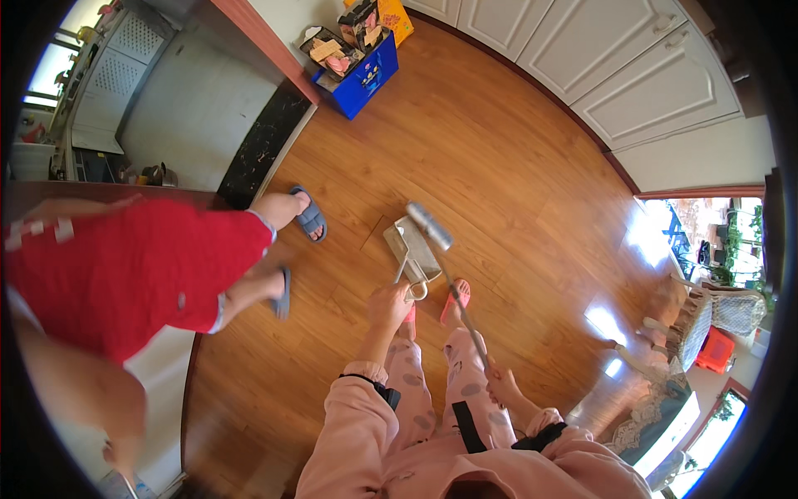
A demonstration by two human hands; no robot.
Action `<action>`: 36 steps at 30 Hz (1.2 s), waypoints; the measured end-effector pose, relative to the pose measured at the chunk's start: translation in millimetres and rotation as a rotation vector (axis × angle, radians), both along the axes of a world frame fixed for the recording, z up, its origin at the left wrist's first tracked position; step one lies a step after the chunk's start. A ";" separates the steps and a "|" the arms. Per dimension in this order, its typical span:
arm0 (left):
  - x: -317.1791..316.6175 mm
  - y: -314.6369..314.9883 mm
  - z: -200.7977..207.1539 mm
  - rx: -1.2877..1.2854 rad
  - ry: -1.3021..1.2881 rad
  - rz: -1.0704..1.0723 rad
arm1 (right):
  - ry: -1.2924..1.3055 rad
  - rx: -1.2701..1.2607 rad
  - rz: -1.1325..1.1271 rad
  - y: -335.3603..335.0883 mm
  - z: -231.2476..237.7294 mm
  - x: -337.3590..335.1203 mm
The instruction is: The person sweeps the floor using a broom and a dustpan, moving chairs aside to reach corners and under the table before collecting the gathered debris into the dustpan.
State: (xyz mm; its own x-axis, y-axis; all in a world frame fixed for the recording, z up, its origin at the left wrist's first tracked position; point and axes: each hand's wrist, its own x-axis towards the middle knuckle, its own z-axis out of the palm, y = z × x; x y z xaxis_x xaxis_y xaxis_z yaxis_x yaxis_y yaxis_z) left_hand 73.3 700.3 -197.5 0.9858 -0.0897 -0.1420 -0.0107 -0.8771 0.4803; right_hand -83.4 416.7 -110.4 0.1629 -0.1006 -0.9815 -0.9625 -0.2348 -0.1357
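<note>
Both of my hands grip long-handled things in front of me. My left hand is closed around the handle of a pale dustpan, with a whitish loop beside the fist. The pan is in front of my feet, its shallow tray partly covered by the handle. Lower down and to the right, my right hand is wrapped around the thin pole of a broom. Its light-grey, bar-shaped head is over the pan's far right side. Whether the head touches the pan or the floor I cannot tell.
On the left stands a person in red clothing and dark slippers, near a doorway. A blue box with filled bags stands against the far wall. White cabinets line the far right. A patterned chair is at the right.
</note>
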 end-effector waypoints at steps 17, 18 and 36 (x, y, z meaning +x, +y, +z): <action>-18.3 77.1 16.9 0.084 -0.037 -0.069 | -0.015 -0.117 0.080 81.3 -13.7 -45.8; -18.5 78.8 14.3 0.104 -0.015 -0.060 | -0.011 -0.117 0.074 86.5 -1.0 -54.1; -53.2 91.2 4.6 0.044 0.082 -0.222 | 0.097 -0.024 -0.608 95.4 21.3 -124.3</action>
State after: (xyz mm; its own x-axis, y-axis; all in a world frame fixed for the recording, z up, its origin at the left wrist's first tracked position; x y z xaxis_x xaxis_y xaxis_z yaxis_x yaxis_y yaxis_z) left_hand 20.1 791.4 -192.9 0.9277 -0.2949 -0.2288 -0.1683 -0.8776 0.4488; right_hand -207.8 512.1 -89.1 -0.0207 -0.1700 -0.9852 -0.9329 0.3577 -0.0421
